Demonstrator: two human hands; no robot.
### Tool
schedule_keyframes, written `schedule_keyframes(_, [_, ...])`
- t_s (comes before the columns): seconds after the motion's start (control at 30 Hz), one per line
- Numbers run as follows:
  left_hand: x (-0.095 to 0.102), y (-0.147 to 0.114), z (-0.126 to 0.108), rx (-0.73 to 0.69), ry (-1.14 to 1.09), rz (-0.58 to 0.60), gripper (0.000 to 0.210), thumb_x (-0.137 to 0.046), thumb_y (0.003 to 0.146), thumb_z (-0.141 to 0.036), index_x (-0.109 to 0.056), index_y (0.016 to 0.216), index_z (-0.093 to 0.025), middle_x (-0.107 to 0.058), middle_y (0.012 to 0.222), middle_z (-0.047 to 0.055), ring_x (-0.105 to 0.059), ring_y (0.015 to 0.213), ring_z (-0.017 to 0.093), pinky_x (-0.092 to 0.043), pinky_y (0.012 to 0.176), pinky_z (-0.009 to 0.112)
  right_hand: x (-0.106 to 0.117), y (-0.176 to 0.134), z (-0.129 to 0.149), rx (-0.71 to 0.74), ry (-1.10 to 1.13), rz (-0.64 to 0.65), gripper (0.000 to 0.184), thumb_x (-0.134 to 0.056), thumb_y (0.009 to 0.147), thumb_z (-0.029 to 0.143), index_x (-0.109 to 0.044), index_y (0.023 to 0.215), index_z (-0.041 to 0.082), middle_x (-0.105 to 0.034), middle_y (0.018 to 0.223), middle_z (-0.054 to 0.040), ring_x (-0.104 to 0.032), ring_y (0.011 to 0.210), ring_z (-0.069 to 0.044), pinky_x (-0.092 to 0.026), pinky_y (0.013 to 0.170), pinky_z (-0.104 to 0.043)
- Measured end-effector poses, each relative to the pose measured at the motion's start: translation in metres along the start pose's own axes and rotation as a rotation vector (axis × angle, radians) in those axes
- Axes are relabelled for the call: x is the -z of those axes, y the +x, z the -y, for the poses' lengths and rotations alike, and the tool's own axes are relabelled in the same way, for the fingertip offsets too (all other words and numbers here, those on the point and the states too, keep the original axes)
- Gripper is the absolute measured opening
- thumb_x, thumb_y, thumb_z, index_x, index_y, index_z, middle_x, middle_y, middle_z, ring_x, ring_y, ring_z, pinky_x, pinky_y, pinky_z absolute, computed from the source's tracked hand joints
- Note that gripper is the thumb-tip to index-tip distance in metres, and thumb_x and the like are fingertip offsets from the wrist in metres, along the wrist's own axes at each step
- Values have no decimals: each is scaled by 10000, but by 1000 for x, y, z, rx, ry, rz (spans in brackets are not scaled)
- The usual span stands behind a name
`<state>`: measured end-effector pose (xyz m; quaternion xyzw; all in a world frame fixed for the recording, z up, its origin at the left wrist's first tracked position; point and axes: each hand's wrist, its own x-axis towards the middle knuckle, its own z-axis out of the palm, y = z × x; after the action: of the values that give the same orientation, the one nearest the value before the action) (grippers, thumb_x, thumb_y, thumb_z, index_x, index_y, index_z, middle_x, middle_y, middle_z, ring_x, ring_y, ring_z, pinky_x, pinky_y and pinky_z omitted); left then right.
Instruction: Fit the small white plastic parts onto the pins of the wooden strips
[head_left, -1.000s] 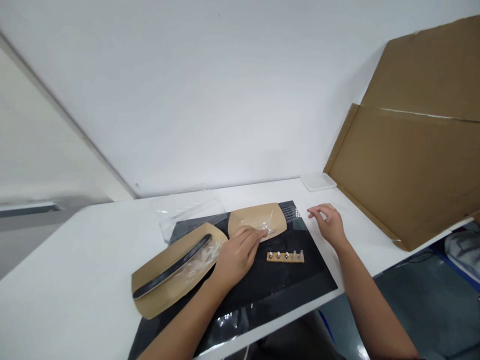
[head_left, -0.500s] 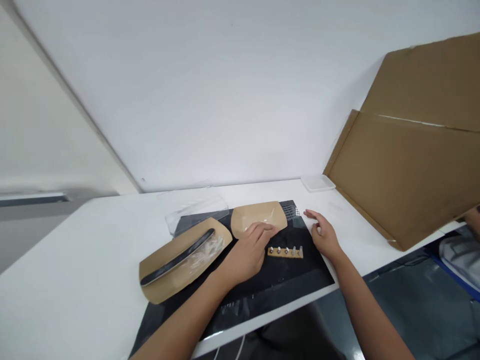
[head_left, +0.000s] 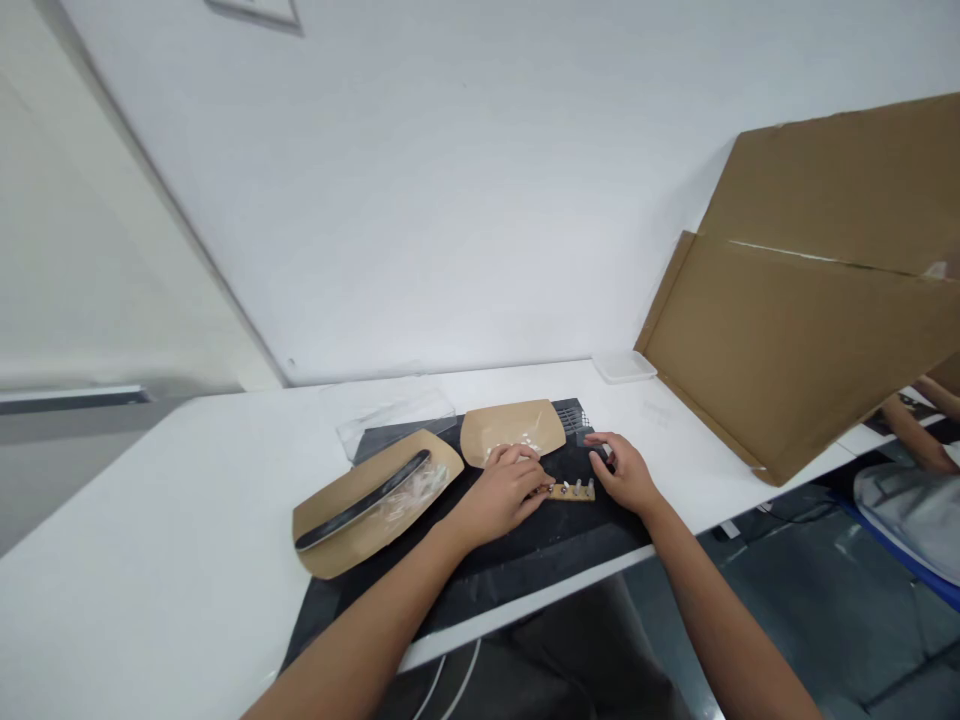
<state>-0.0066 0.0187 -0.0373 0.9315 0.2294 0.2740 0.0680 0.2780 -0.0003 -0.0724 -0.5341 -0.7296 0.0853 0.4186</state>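
Observation:
My left hand [head_left: 508, 492] is closed, its fingertips at the left end of a narrow wooden strip [head_left: 574, 493]. They cover that end, so what they pinch is hidden. Small upright pegs, some clear and some with white tops, stand along the strip. Just to the right of it, my right hand [head_left: 628, 477] hovers with curved fingers and thumb apart, holding nothing. Behind my left hand is a tan tray [head_left: 517, 420] with small clear pieces in it. A longer tan tray [head_left: 360, 487] to the left holds clear plastic bits and a black curved bar [head_left: 367, 505].
A black mat [head_left: 517, 570] lies beneath on the white table [head_left: 165, 540]. A black mesh piece [head_left: 571, 417] sits beside the tray. Clear plastic [head_left: 397, 415] and a shallow clear lid [head_left: 624, 367] lie behind. Large cardboard [head_left: 780, 340] stands right; another person's arm [head_left: 919, 435] shows beyond.
My left hand has moved from the tan tray's front edge to the left end of the strip. My right hand has come closer to the strip's right end. The view has shifted slightly.

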Motion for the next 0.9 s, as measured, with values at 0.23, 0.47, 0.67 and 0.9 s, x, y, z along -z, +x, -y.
schedule_keyframes(0.23, [-11, 1, 1, 16, -12, -17, 113, -633, 1022, -238, -745, 1022, -221, -767, 1005, 68, -584, 1215, 282, -430, 1025, 454, 5, -21, 27, 107, 28, 94, 330, -659, 970, 333, -653, 1291, 258, -752, 1177, -87, -697, 1103, -247, -593, 861, -381])
schedule_keyframes(0.47, [-11, 4, -2, 35, -8, -5, 94, -622, 1024, -223, -711, 1008, -196, -748, 995, 77, -603, 1126, 280, -455, 982, 448, 3, -23, 31, 161, 20, 143, 264, -758, 912, 327, -707, 1164, 267, -758, 1119, -63, -703, 1049, -247, -571, 964, -436])
schedule_keyframes(0.67, [-7, 4, -7, 30, -21, 7, 95, -613, 1024, -234, -704, 1020, -205, -743, 983, 75, -597, 1118, 278, -459, 985, 437, 0, -22, 25, 128, 19, 168, 226, -735, 967, 362, -721, 1178, 282, -758, 1064, -58, -708, 991, -242, -585, 908, -424])
schedule_keyframes(0.9, [-9, 2, -8, 69, -39, -22, 75, -631, 1013, -211, -704, 994, -217, -745, 948, 57, -590, 1101, 293, -423, 1029, 504, -4, -18, 18, 66, 43, 195, 205, -730, 973, 333, -724, 1175, 297, -750, 1037, -55, -702, 962, -258, -591, 865, -442])
